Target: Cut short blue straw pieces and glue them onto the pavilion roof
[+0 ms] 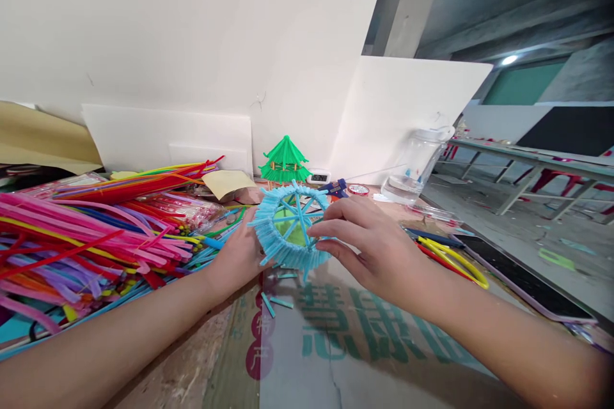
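Observation:
A round light-blue pipe-cleaner roof piece (290,226) with spokes is held just above the table. My left hand (241,252) grips its left rim from behind, fingers closed round it. My right hand (371,242) reaches in from the right, with the fingertips pinching at the piece's right edge near the spokes. Short blue pipe-cleaner offcuts (274,301) lie on the cardboard below. A finished green pipe-cleaner pavilion (284,161) stands just behind.
A big heap of coloured pipe cleaners (91,236) fills the table's left. A blue glue gun (336,188), a tape roll (357,190) and a clear plastic jar (416,164) sit behind. Yellow-handled scissors (453,259) and a phone (518,278) lie right. White foam boards (192,70) stand at the back.

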The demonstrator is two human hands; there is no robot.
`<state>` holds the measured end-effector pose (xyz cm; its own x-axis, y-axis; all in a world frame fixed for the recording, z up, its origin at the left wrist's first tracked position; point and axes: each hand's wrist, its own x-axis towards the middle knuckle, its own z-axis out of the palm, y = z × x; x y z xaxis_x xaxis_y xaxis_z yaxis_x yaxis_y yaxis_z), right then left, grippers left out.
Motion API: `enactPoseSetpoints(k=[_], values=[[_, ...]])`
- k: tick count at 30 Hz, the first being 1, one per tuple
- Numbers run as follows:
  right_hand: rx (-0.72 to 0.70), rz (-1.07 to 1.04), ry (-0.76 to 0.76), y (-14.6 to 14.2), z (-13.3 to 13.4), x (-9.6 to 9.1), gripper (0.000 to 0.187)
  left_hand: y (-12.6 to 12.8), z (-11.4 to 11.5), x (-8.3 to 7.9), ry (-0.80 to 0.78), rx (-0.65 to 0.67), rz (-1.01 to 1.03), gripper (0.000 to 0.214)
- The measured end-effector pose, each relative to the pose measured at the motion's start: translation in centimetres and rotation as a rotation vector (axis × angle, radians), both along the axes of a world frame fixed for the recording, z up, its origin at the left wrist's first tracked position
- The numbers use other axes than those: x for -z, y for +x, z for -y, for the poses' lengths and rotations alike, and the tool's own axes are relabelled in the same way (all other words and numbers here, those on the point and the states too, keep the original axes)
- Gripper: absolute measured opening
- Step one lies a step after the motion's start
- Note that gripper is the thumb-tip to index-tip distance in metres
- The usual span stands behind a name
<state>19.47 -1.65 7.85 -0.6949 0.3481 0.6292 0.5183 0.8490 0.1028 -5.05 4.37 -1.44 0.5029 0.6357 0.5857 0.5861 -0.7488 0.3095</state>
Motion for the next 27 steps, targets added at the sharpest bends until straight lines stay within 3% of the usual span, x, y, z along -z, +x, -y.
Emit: enactPoseSetpoints(k=[9, 15, 27], values=[[0.044, -0.004, -0.013, -0.04, -0.15, 0.42, 0.015, -0.09, -0.3, 0.31, 0.013, -0.006, 0.037, 0.047], [0.025, -0.041, -0.01, -0.2, -0.34, 0.65, 0.012, -0.06, 0.03, 0.07, -0.043, 0.005, 0.069, 0.049], [0.004, -0.062, -0.028, -0.26, -0.41, 0.37, 0.012, 0.0, 0.02, -0.02, -0.007, 0.008, 0.069, 0.046]])
